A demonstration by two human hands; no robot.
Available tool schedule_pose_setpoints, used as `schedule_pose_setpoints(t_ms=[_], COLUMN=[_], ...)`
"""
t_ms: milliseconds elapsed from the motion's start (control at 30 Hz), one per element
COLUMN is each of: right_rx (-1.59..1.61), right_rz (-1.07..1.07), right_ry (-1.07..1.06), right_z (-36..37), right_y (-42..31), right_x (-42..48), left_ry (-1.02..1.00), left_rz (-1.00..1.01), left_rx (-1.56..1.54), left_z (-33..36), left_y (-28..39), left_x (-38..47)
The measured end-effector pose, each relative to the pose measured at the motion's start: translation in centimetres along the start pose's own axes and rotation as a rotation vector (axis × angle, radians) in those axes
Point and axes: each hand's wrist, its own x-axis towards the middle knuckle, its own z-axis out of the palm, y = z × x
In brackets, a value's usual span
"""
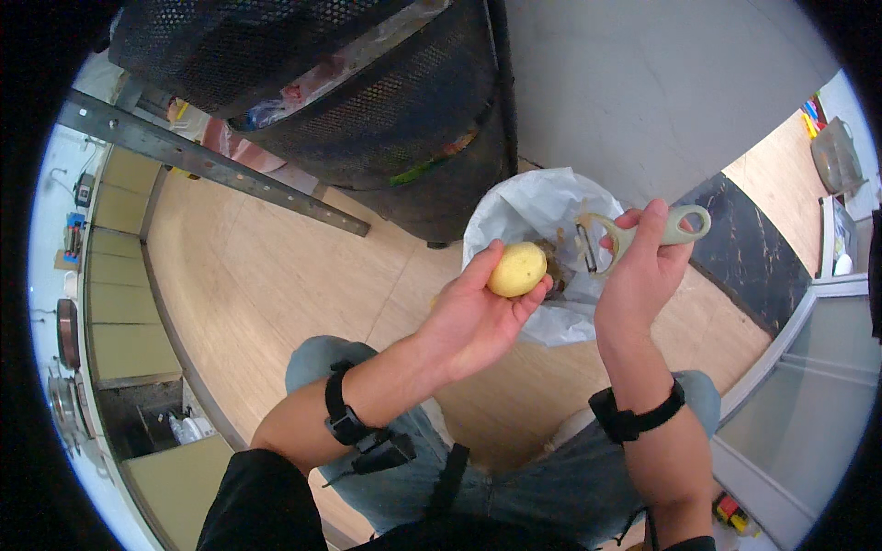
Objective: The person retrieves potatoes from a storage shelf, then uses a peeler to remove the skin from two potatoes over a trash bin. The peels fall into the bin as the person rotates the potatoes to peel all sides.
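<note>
My left hand holds a peeled yellow potato between thumb and fingers. To its right, my right hand grips a pale green Y-shaped peeler, its metal blade turned towards the potato but apart from it. Below both hands stands a bin lined with a white plastic bag. Dark and brownish scraps lie inside it, partly hidden by the potato and my left fingers.
Black mesh baskets stand beyond the bin, near a perforated metal bar at the left. A grey panel rises behind the bin. Low cabinets line the left; a white-framed glass door is at the right.
</note>
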Motion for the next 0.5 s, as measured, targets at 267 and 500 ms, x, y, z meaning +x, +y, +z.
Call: schedule_pose_setpoints(t_ms=[267, 500], right_rx=[0.071, -0.093], right_rz=[0.04, -0.078], right_ry=[-0.28, -0.002], right_z=[-0.2, -0.3], right_y=[-0.1, -0.4], right_x=[-2.4, -0.5], left_ry=[-0.059, 0.029], left_rz=[0.008, 0.032], left_rx=[0.069, 0.048], left_z=[-0.3, -0.1], left_y=[-0.8, -0.3], left_x=[-0.4, -0.8])
